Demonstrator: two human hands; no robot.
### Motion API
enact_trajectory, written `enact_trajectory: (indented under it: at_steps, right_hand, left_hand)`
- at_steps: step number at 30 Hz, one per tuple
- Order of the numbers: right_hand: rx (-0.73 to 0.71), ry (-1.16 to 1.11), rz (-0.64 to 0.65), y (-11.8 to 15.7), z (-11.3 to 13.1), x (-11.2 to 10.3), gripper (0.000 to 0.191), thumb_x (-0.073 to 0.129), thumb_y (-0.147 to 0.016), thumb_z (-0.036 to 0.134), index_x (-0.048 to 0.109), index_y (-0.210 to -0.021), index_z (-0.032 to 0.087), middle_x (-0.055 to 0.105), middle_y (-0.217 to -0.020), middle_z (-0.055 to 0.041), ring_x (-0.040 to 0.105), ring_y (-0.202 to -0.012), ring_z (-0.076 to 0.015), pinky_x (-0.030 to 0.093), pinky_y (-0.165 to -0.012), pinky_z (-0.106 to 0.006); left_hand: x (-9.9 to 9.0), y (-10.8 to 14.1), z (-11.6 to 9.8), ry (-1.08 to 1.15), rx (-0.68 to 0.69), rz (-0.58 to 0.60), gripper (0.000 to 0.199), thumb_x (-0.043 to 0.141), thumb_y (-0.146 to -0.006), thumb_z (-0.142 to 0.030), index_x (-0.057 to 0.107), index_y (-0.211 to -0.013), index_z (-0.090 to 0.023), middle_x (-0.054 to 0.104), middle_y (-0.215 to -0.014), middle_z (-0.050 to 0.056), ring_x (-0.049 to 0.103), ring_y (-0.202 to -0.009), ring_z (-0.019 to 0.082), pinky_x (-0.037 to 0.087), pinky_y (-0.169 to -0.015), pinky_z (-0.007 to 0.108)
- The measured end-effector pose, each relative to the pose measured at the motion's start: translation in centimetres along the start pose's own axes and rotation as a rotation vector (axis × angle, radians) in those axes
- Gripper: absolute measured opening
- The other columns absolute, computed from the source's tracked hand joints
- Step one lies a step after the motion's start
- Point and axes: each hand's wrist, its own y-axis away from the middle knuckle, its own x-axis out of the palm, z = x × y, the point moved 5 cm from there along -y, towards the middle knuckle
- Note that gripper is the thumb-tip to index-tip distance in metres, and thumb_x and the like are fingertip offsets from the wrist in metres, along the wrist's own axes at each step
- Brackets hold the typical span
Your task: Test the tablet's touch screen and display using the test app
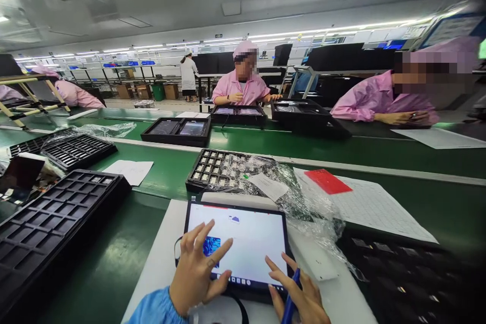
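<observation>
A tablet (254, 240) with a lit, mostly white screen lies in front of me, raised at its far edge. The screen has a small blue picture on its left and a row of icons along the bottom. Over the left part of the screen, my left hand (195, 268) is open with spread fingers; whether a fingertip touches the glass I cannot tell. My right hand (306, 298) is at the tablet's lower right corner, holding a blue pen (290, 298) with its fingertips stretched over the screen.
Behind the tablet, a black tray of small parts (208, 168) lies partly under clear plastic wrap (299, 197). A red card (328, 181) rests on printed sheets (383, 207). Black compartment trays (56, 217) stand at left. Several people in pink work across the green bench (243, 139).
</observation>
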Motion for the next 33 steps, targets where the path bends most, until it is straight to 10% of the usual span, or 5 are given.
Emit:
enact_trajectory:
  at_steps: [10,21,33]
  right_hand:
    - [0.145,-0.101,-0.078,-0.4,0.3,-1.1,0.011,0.046,-0.094,0.019,0.054,-0.095,0.026,0.074,-0.100,-0.0046,0.064,-0.103,-0.0286,0.048,-0.082,-0.042]
    - [0.243,-0.139,-0.118,0.3,-0.3,-0.8,0.012,0.044,-0.095,0.022,0.055,-0.093,0.026,0.074,-0.101,-0.0034,0.062,-0.105,-0.0273,0.049,-0.084,-0.042]
    - [0.242,-0.160,-0.162,0.3,-0.4,-0.7,0.013,0.045,-0.096,0.025,0.057,-0.091,0.026,0.075,-0.098,-0.0028,0.063,-0.100,-0.0264,0.050,-0.080,-0.040]
  left_hand:
    - [0.2,-0.1,-0.6,-0.049,0.001,-0.004,0.044,0.053,-0.084,-0.034,0.055,-0.128,-0.030,0.038,-0.135,0.014,0.037,-0.121,0.034,0.021,-0.098,0.046]
    - [0.0,2.0,5.8,0.386,-0.709,-0.336,0.032,0.044,-0.091,-0.031,0.049,-0.122,-0.024,0.050,-0.125,0.009,0.044,-0.122,0.028,0.034,-0.102,0.047]
    - [0.3,2.1,5.5,0.330,-0.644,-0.246,0.029,0.041,-0.093,-0.029,0.060,-0.115,-0.027,0.045,-0.128,0.008,0.046,-0.119,0.028,0.041,-0.097,0.048]
